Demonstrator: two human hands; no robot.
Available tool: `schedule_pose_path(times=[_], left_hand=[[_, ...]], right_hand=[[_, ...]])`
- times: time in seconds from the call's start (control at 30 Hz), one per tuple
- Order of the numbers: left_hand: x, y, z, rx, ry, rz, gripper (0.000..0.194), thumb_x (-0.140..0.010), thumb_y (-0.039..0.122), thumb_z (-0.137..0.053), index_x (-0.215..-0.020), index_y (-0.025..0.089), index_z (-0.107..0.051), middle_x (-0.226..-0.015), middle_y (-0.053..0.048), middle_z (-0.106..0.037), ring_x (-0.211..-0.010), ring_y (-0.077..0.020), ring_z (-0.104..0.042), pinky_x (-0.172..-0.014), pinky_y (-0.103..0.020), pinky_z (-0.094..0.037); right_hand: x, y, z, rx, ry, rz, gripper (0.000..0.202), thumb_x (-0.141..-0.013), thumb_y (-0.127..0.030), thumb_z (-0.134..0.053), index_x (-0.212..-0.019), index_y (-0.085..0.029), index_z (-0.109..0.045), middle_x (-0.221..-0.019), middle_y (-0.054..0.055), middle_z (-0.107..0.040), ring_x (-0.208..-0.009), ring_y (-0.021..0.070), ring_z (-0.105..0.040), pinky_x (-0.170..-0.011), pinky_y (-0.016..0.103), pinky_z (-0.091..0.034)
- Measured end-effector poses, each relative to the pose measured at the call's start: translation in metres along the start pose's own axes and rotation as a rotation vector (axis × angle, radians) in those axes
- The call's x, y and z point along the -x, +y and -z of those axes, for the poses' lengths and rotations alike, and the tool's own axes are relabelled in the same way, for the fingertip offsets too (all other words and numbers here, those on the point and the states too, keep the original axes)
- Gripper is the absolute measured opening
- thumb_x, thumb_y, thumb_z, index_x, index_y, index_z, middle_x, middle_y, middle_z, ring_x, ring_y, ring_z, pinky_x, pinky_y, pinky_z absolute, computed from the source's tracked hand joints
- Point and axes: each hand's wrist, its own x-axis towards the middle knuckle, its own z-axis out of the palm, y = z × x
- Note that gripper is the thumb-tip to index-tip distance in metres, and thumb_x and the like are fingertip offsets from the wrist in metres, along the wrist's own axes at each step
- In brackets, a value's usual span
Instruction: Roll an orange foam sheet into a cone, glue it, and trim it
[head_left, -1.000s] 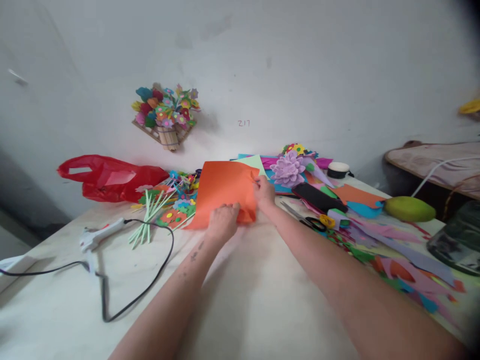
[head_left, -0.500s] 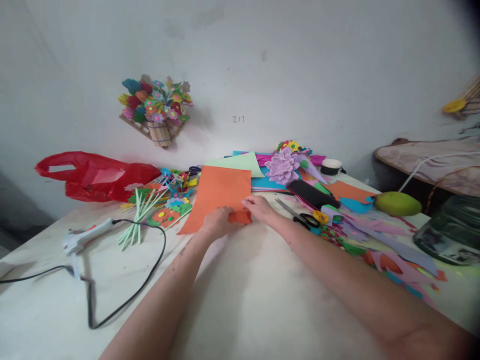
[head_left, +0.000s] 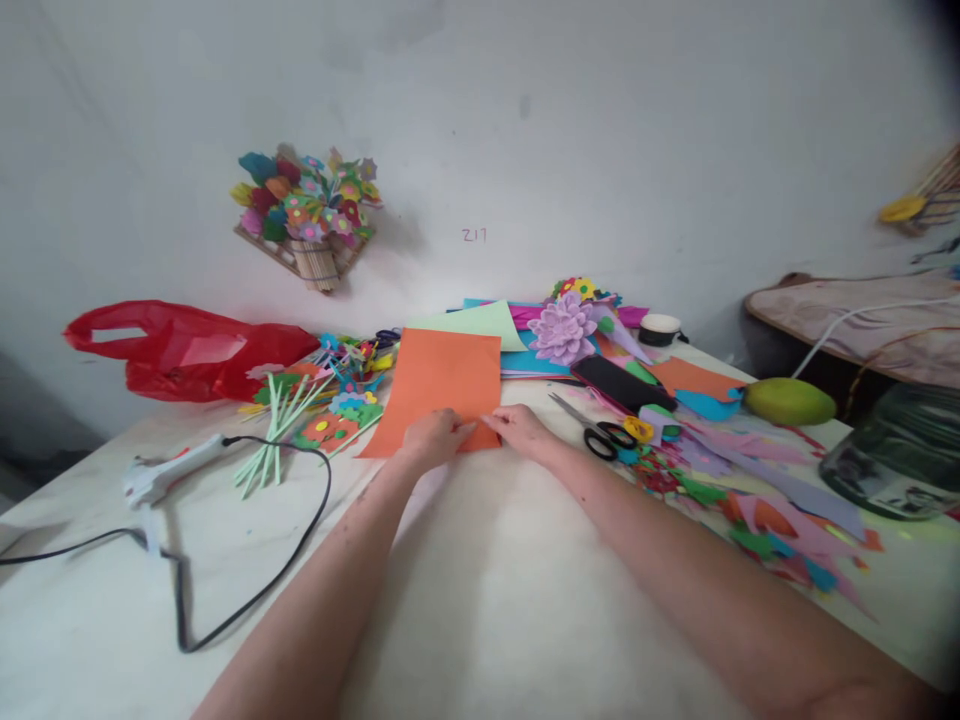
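Pressing down on the near edge of a flat orange foam sheet point(head_left: 439, 385), both of the person's hands sit side by side on the pale table point(head_left: 480, 600). The left hand point(head_left: 433, 437) lies with loosely curled fingers on the sheet's lower edge, and the right hand point(head_left: 520, 429) is right next to it, fingertips pinching or pinning the near right corner; hard to tell which from this angle.

What's changed: a second ago the sheet was lifted and curved up off the table, with the right hand holding its upper edge. Half a second ago it was coming down, with a small bit of the near edge turned up between the hands. Now it lies flat, and that turned-up bit looks pressed down. So it seems the sheet has been laid out and smoothed, and the hands have closed in on one spot at its near edge.

Around it: black-handled scissors point(head_left: 600, 430) just to the right, a pale green sheet point(head_left: 480, 322) behind the orange one, a purple foam flower point(head_left: 564, 330), a bundle of light green sticks point(head_left: 274, 430), a white glue gun point(head_left: 169, 472) with a black cord on the left, and a red plastic bag point(head_left: 187, 350) by the wall.
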Motion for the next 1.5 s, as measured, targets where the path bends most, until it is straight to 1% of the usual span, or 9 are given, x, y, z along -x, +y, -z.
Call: schedule_pose_path(times=[0.17,0.3,0.53,0.8,1.07,1.27,1.37,1.43,1.5], left_hand=[[0.0,0.003,-0.001,-0.05,0.025,0.009,0.04,-0.081,0.05,-0.035,-0.077,0.019,-0.06,-0.09,-0.006,-0.064,-0.081,-0.0189,-0.058,-0.059,-0.025,-0.04],[0.0,0.005,-0.004,-0.085,0.033,-0.002,0.038,-0.082,0.047,-0.035,-0.077,0.02,-0.061,-0.095,-0.008,-0.063,-0.087,-0.0208,-0.058,-0.063,-0.027,-0.042],[0.0,0.007,-0.006,-0.11,0.042,-0.027,0.039,-0.084,0.042,-0.031,-0.079,0.02,-0.062,-0.1,-0.009,-0.062,-0.091,-0.023,-0.058,-0.066,-0.031,-0.043],[0.0,0.006,-0.008,-0.219,0.062,-0.052,0.039,-0.085,0.035,-0.029,-0.081,0.017,-0.063,-0.1,-0.012,-0.062,-0.097,-0.026,-0.054,-0.08,-0.04,-0.041],[0.0,0.006,-0.002,-0.164,-0.028,0.02,0.041,-0.086,0.035,-0.026,-0.087,0.017,-0.063,-0.108,-0.011,-0.059,-0.102,-0.0266,-0.052,-0.083,-0.04,-0.039],[-0.003,0.004,-0.002,-0.15,-0.09,0.049,0.043,-0.086,0.034,-0.024,-0.093,0.016,-0.062,-0.112,-0.013,-0.057,-0.105,-0.0277,-0.051,-0.084,-0.04,-0.039],[-0.004,0.005,-0.001,-0.145,-0.115,0.083,0.044,-0.086,0.034,-0.023,-0.098,0.016,-0.061,-0.112,-0.014,-0.057,-0.105,-0.0275,-0.051,-0.084,-0.039,-0.039],[-0.004,0.006,0.0,-0.131,-0.135,0.111,0.044,-0.086,0.034,-0.024,-0.1,0.016,-0.061,-0.112,-0.014,-0.058,-0.105,-0.0267,-0.052,-0.083,-0.038,-0.039],[-0.004,0.007,0.001,-0.12,-0.144,0.125,0.043,-0.086,0.033,-0.024,-0.101,0.017,-0.061,-0.112,-0.013,-0.059,-0.104,-0.0261,-0.052,-0.084,-0.037,-0.039]], right_hand=[[0.002,-0.005,0.0,0.175,0.017,-0.067,0.036,-0.079,-0.036,-0.045,-0.048,-0.017,-0.042,-0.051,-0.004,-0.04,-0.05,0.0085,-0.035,-0.048,0.022,-0.023],[0.002,-0.008,0.001,0.296,-0.005,-0.051,0.032,-0.081,-0.027,-0.04,-0.054,-0.017,-0.054,-0.071,0.001,-0.058,-0.063,0.011,-0.049,-0.055,0.022,-0.031],[0.002,-0.01,-0.001,0.571,0.031,-0.035,0.026,-0.079,-0.023,-0.044,-0.061,-0.019,-0.063,-0.088,0.004,-0.064,-0.081,0.0174,-0.054,-0.067,0.028,-0.035],[0.004,-0.01,-0.002,0.533,0.034,-0.073,0.022,-0.076,-0.023,-0.047,-0.066,-0.02,-0.066,-0.096,0.003,-0.064,-0.09,0.02,-0.053,-0.072,0.03,-0.034],[0.001,-0.011,0.002,0.416,0.002,-0.131,0.021,-0.073,-0.022,-0.048,-0.063,-0.02,-0.066,-0.095,0.001,-0.065,-0.09,0.0171,-0.054,-0.075,0.026,-0.034],[0.001,-0.009,0.002,0.344,0.042,-0.137,0.021,-0.074,-0.018,-0.047,-0.061,-0.018,-0.064,-0.09,0.002,-0.065,-0.084,0.0154,-0.055,-0.072,0.025,-0.035],[0.006,-0.008,0.001,0.339,0.163,-0.054,0.018,-0.076,-0.017,-0.047,-0.079,-0.018,-0.065,-0.091,0.002,-0.064,-0.081,0.0138,-0.054,-0.075,0.026,-0.034],[0.011,-0.008,0.002,0.376,0.211,0.082,0.02,-0.078,-0.019,-0.049,-0.091,-0.02,-0.063,-0.093,0.002,-0.064,-0.082,0.0141,-0.053,-0.078,0.028,-0.032],[0.016,-0.01,0.002,0.447,0.197,0.238,0.022,-0.079,-0.026,-0.051,-0.097,-0.021,-0.063,-0.094,0.003,-0.065,-0.086,0.0161,-0.052,-0.08,0.03,-0.029]])
